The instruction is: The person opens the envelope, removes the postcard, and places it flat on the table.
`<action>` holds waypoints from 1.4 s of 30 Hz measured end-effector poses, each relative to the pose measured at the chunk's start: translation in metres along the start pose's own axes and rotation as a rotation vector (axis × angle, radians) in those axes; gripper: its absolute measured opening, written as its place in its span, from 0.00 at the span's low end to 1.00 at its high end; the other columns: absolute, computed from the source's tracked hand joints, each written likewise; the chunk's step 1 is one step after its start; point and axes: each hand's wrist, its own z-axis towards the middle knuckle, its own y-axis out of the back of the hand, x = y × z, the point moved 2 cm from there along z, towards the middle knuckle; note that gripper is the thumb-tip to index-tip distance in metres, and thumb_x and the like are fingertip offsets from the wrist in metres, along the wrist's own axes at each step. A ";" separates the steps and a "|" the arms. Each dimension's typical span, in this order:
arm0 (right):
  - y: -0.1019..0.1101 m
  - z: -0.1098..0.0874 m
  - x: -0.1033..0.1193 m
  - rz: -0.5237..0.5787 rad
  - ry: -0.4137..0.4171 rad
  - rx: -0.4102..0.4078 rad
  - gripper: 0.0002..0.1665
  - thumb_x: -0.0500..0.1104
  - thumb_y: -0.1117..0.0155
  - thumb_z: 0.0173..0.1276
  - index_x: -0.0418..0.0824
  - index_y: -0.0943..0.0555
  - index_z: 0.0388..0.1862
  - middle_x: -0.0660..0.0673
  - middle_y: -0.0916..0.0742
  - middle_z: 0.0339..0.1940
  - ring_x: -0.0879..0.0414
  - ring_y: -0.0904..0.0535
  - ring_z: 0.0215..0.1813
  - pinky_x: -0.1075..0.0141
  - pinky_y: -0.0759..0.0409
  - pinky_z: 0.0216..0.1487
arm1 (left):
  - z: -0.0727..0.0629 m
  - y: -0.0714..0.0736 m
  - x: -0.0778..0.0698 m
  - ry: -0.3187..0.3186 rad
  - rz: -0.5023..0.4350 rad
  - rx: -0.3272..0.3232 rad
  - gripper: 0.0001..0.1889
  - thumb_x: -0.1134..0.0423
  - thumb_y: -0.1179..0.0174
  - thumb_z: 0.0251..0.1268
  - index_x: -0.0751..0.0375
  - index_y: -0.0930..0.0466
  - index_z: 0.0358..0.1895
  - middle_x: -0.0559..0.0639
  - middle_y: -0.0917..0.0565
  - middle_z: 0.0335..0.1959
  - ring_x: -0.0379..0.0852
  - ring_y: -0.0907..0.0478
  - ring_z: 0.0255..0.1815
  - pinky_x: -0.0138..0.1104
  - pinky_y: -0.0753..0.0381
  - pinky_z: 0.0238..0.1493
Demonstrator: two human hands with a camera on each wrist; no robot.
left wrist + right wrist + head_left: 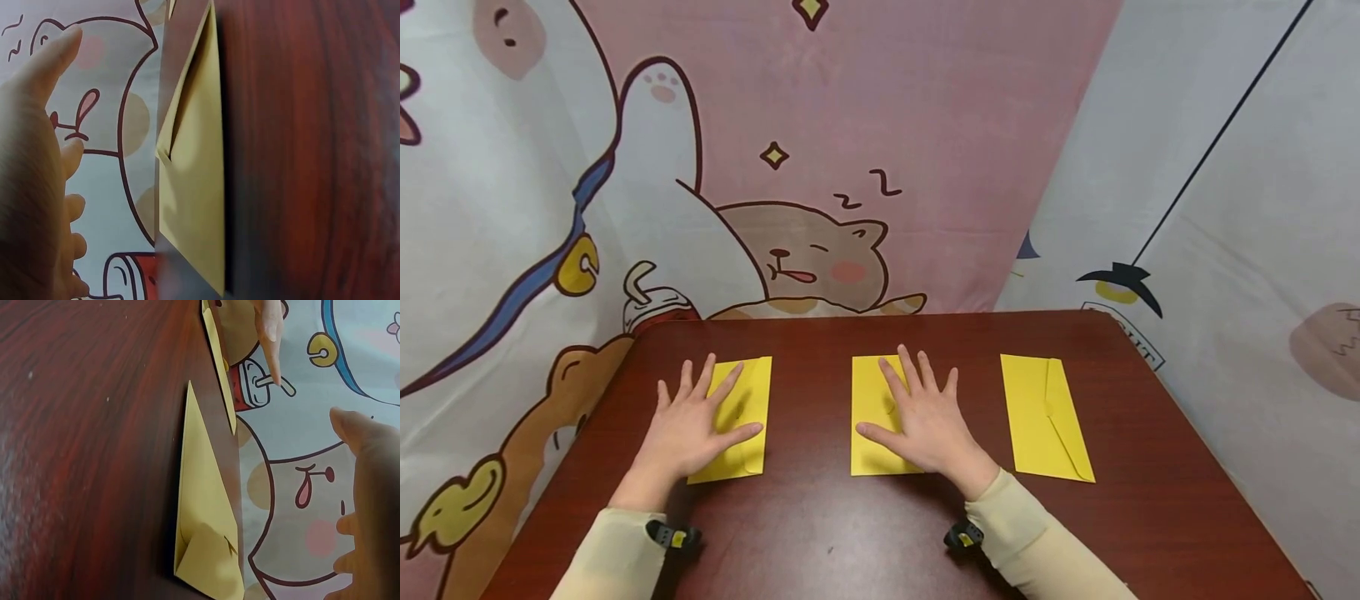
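Three yellow envelopes lie flat in a row on a dark reddish-brown table. Over the left envelope my left hand hovers with its fingers spread, covering part of it. My right hand is held the same way above the middle envelope, hiding its right side. Both wrist views show a gap between palm and paper. In the left wrist view, a flap stands slightly raised along one edge of the envelope. The right envelope lies beyond my right hand, its flap side up.
The table reaches back to a cloth backdrop printed with cartoon animals, which also hangs along both sides. Each wrist carries a dark strap with a small device, such as the left wristband. Pale sleeves cover the forearms.
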 end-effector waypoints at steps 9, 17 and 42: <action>-0.004 0.002 0.010 0.005 0.000 0.021 0.64 0.87 0.60 0.67 0.49 0.47 0.89 0.38 0.48 0.89 0.33 0.52 0.86 0.18 0.54 0.70 | -0.004 -0.008 0.015 0.029 -0.043 0.027 0.57 0.17 0.50 0.63 0.46 0.50 0.88 0.66 0.56 0.87 0.76 0.63 0.84 0.77 0.65 0.71; -0.009 0.004 0.023 -0.002 0.025 0.043 0.65 0.88 0.64 0.67 0.48 0.47 0.89 0.40 0.51 0.89 0.33 0.52 0.86 0.19 0.52 0.70 | -0.008 -0.008 0.024 0.046 -0.084 0.056 0.57 0.19 0.48 0.64 0.52 0.49 0.87 0.66 0.58 0.87 0.73 0.64 0.85 0.76 0.67 0.72; -0.030 0.013 0.063 0.038 0.078 0.098 0.68 0.89 0.63 0.67 0.44 0.49 0.89 0.38 0.48 0.89 0.36 0.51 0.86 0.25 0.52 0.75 | -0.009 -0.009 0.048 0.015 -0.203 0.159 0.65 0.23 0.40 0.62 0.65 0.58 0.86 0.62 0.58 0.88 0.68 0.66 0.86 0.70 0.69 0.76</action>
